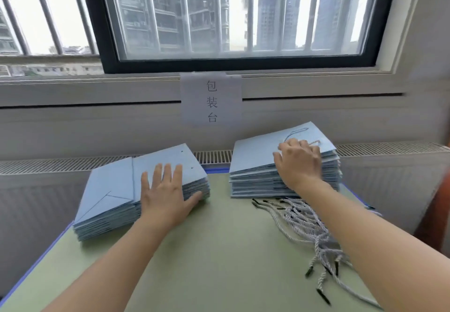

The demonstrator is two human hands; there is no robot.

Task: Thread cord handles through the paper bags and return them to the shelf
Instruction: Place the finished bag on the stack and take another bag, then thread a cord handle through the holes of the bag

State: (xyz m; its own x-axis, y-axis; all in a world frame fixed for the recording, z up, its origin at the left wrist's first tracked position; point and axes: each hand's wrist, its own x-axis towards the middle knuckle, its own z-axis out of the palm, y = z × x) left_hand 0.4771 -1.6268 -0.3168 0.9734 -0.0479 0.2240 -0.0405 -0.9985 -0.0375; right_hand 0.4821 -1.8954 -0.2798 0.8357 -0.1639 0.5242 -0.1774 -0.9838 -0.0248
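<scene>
Left hand [165, 197] is lying flat, fingers spread, on the unthreaded bag stack [136, 194] left of the cord bundle [309, 226]. Right hand [298, 163] is curling its fingers over the threaded stack [280, 165] behind the cords. A careless tug could be toppling that leaning pile.

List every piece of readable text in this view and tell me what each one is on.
"包装台": three characters printed top to bottom on the white paper sheet taped to the wall below the window.

No other text shows: the two stacks of flat blue paper bags and the twisted white cords with black tips bear no print.
</scene>
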